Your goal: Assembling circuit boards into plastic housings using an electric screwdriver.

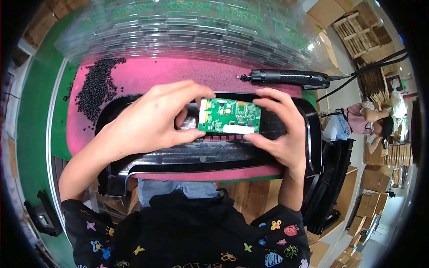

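Between my two hands is a green circuit board [233, 117] with white connectors along its left edge and a blank-looking white strip near its lower edge. My left hand [167, 117] pinches its left end between thumb and fingers. The right end is gripped by my right hand [281, 125], thumb at the lower corner and fingers at the upper one. Below the board lies a long, glossy black plastic housing [165, 158] with raised rims. A row of small dark-red pieces shows in it just under the board; part of the housing's middle is hidden by my hands and the board.
A pile of small black screws [94, 89] lies on the pink mat [178, 71] at left. A black electric screwdriver [288, 77] with a cable rests at the upper right. Stacked clear plastic trays [187, 35] hold boards behind. Another person [359, 118] is at far right.
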Demonstrator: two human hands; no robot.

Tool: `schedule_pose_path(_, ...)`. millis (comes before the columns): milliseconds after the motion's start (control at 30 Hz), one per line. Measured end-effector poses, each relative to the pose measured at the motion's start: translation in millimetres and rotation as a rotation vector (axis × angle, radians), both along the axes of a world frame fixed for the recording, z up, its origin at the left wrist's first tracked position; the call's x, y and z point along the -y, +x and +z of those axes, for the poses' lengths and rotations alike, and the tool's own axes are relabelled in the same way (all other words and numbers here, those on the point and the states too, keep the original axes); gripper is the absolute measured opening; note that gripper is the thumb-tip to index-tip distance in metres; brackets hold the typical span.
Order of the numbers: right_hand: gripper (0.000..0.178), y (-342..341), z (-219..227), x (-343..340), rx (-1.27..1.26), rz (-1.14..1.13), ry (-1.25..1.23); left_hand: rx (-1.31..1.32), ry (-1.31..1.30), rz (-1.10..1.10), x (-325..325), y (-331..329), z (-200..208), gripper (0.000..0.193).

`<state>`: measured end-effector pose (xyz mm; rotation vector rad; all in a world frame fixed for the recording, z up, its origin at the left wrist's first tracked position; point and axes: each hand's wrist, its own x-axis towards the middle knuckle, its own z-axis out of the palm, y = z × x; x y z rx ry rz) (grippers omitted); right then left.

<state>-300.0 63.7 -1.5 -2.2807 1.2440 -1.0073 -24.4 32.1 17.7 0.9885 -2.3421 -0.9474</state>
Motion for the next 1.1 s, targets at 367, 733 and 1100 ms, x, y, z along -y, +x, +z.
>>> schedule_pose_path(367,0.055,-8.4,-6.4,-9.5,-0.102,0.127,0.254,0.251,0.044,-0.149,-7.4,-5.1,-14.8,0.052)
schedule_pose_path(733,0.058,-0.7,-14.9,-6.0,-0.175,0.040,0.211,0.291,-0.041,-0.065,-6.2,-6.6,-21.6,0.058)
schedule_pose_path(1100,0.058,1.5,-15.6,-6.3,-0.163,0.039,0.248,0.281,-0.011,-0.083,-7.0,-3.8,-22.3,0.058)
